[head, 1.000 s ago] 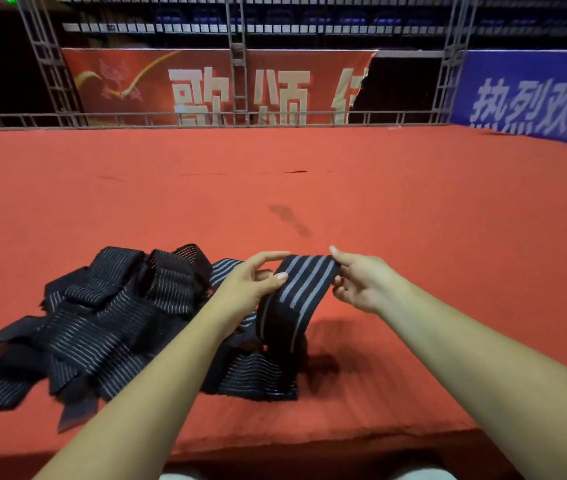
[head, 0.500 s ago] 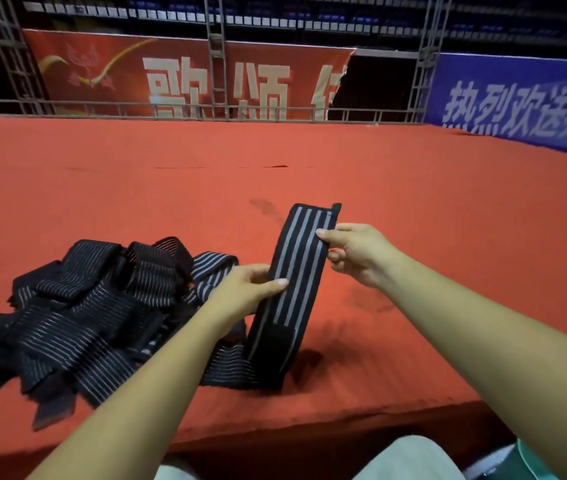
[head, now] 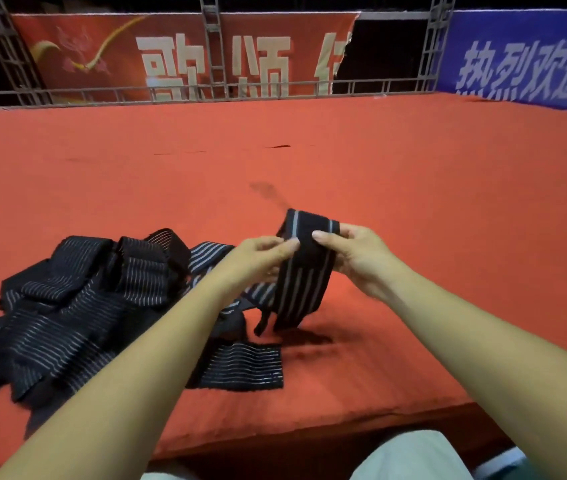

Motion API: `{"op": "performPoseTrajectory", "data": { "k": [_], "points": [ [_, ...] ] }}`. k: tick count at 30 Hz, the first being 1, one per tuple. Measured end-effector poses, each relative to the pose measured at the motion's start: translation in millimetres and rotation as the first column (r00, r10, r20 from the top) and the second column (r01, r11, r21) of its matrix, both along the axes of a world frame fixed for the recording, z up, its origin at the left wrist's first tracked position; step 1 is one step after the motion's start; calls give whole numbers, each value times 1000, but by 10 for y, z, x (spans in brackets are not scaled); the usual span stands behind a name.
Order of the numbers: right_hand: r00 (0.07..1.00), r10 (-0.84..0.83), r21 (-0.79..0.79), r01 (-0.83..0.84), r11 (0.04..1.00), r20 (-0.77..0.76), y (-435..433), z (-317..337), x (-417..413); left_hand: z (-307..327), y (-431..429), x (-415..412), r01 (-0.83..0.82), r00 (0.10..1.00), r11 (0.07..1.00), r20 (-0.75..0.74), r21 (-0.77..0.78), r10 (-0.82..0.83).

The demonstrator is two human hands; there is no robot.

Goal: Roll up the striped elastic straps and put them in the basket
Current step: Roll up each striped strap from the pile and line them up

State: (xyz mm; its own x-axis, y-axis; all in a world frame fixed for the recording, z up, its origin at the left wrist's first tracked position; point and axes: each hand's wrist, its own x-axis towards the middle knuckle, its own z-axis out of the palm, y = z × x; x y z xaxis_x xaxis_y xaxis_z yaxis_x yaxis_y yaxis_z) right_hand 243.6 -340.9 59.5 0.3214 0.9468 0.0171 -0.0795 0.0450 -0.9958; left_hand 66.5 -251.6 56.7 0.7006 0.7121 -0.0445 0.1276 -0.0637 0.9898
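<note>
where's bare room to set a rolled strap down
Bare red carpet lies right of the right hand and the held strap, and across the far stretch up to the railing. Crowded: the strap pile at near left, reaching under the left forearm.

strap point(head: 304, 285): end folded over | left hand point(head: 258, 254), right hand point(head: 355, 254): drawn together

My left hand point(head: 258, 254) and right hand point(head: 356, 259) pinch one black, grey-striped strap point(head: 304, 275), top folded over, tail hanging. Other straps point(head: 67, 306) lie heaped near the front-left edge of the surface point(head: 413, 220).
</note>
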Motion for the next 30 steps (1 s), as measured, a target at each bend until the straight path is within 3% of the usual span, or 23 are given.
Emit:
{"op": "performPoseTrajectory", "data": {
  "k": [2,3,6,9,12,17,19,21,22,23,25,27,28,30],
  "points": [
    [999,-32,-19,32,999,28,48,133,58,-158,-16,35,127,990,988,-72,88,-121],
    [999,-37,-26,38,999,40,55,179,63,-178,-29,66,111,993,989,-52,99,-106],
    [1000,23,-54,-24,998,-16,28,170,63,-123,-46,177,-79,991,997,112,14,77],
    [978,209,-172,-208,963,-15,-66,-18,88,-72,2,266,-206,947,976,237,-72,218],
    [957,286,-278,-265,923,39,-135,-211,144,-81,81,298,-300,919,950,241,-82,311],
    [962,272,-303,-266,915,-23,-189,-311,265,-205,126,280,-366,904,922,184,-129,385],
    [973,229,-303,-219,927,-4,-191,-247,292,-282,144,246,-422,906,905,26,48,421],
    [986,163,-278,-144,950,46,-185,-132,304,-366,160,195,-414,861,832,-138,370,490],
    [990,128,-263,-108,959,61,-175,-70,309,-397,171,168,-385,853,790,-143,477,502],
    [992,103,-247,-83,965,67,-161,-5,316,-396,154,136,-320,895,790,-106,523,433],
    [995,94,-215,-86,973,29,-140,119,316,-423,129,89,-52,991,804,-71,592,115],
    [988,137,-199,-149,969,-73,-125,241,299,-475,95,98,163,985,763,-152,626,-85],
    [976,167,-201,-193,960,-142,-117,293,290,-484,65,116,163,985,772,-149,614,-89],
    [929,210,-168,-269,948,-304,-99,341,297,-505,43,174,13,998,816,-52,579,21]
  ]
}}
